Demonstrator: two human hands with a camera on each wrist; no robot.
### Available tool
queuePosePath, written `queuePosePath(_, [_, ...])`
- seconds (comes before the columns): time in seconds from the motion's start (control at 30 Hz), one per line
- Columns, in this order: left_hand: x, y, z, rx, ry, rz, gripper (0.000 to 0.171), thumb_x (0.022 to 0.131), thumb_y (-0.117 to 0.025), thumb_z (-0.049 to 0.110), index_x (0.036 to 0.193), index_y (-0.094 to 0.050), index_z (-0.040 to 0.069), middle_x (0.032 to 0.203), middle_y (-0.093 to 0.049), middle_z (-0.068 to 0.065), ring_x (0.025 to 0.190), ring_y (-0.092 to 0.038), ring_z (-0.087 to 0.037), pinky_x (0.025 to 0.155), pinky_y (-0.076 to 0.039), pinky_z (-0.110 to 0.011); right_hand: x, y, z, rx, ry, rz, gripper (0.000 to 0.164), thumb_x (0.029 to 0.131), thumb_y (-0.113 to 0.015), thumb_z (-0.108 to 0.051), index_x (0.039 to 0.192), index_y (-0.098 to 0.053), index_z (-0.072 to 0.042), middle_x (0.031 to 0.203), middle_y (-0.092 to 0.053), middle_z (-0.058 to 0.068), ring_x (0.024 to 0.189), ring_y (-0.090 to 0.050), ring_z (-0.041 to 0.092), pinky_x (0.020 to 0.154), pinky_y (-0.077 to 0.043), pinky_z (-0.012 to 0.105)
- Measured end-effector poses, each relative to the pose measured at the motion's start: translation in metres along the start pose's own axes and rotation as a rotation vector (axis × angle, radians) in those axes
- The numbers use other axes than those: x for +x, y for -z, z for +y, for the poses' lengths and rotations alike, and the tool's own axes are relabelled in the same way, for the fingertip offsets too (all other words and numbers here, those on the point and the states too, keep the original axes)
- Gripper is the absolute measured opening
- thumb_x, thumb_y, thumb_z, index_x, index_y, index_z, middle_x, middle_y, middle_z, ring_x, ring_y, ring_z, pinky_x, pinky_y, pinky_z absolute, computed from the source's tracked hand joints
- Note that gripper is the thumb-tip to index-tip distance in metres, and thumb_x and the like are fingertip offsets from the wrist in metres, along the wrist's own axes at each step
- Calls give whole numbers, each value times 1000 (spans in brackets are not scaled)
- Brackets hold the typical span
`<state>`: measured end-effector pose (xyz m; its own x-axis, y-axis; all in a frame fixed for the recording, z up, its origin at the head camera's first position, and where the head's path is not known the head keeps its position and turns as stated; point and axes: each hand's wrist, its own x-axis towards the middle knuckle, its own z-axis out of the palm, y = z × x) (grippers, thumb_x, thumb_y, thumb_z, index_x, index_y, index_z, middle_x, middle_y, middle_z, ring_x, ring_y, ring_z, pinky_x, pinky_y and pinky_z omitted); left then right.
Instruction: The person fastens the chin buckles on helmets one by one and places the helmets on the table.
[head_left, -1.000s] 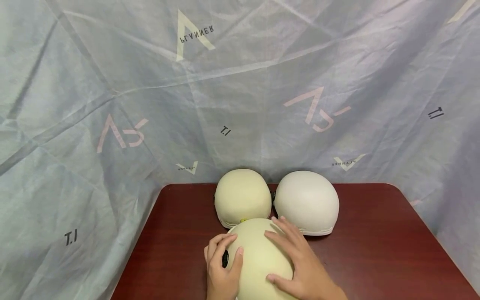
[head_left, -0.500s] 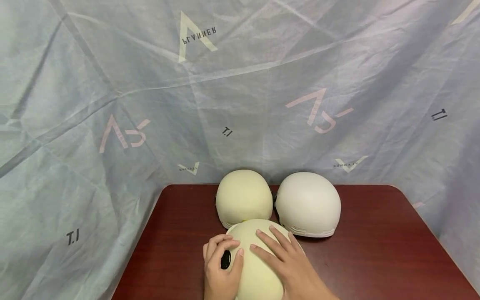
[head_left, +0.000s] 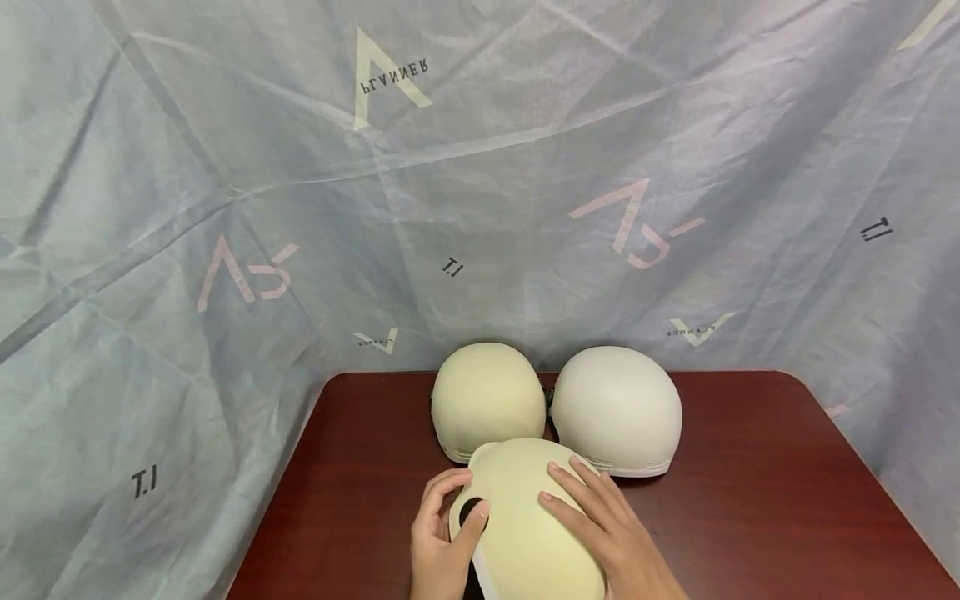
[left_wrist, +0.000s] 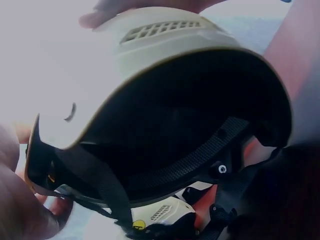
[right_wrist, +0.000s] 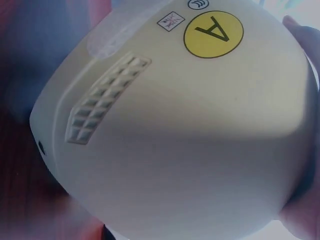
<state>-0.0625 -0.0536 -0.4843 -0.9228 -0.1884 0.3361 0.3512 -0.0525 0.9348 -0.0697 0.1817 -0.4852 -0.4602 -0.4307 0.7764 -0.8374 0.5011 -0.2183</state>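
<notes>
A cream helmet point(head_left: 528, 508) is between the two hands at the front of the table, tilted so its dark hollow and black strap point(left_wrist: 102, 182) show in the left wrist view. My left hand point(head_left: 444, 533) grips its left edge, thumb over a black round piece point(head_left: 472, 515) and fingertips at the rim. Spread over the dome's right side, the fingers of my right hand point(head_left: 611, 533) lie nearly straight. The right wrist view shows a yellow round sticker point(right_wrist: 213, 34) with a letter A and a grid vent point(right_wrist: 107, 97) on the shell.
Two more helmets stand side by side at the back of the dark red table point(head_left: 750, 492): a cream one point(head_left: 487, 400) on the left and a whiter one point(head_left: 617, 408) on the right. Grey printed cloth point(head_left: 510, 208) hangs behind the table.
The held helmet has turned, its black round piece shifting right and a white rim coming into view below. My right hand slid left over the dome, then back right. The rear helmets have stayed put.
</notes>
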Motion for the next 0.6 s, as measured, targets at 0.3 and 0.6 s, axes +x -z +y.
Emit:
queuePosePath(0.3, [-9, -6, 0, 149, -274, -112, 57, 84, -80, -9, 138, -66, 4, 150, -53, -26, 140, -56, -13, 113, -46, -18, -4, 4, 3, 13, 16, 27, 93, 99, -34, -82, 142, -65, -6, 158, -54, 18, 157, -38, 36, 134, -11, 35])
queuePosePath(0.6, [-2, -8, 3, -18, -425, -117, 33, 80, -73, -26, 98, -77, 1, 128, -67, -23, 127, -66, -19, 102, -56, -23, -5, 8, 1, 46, -8, 7, 95, 99, -37, -82, 143, -63, -3, 159, -52, 21, 158, -36, 37, 132, -12, 32])
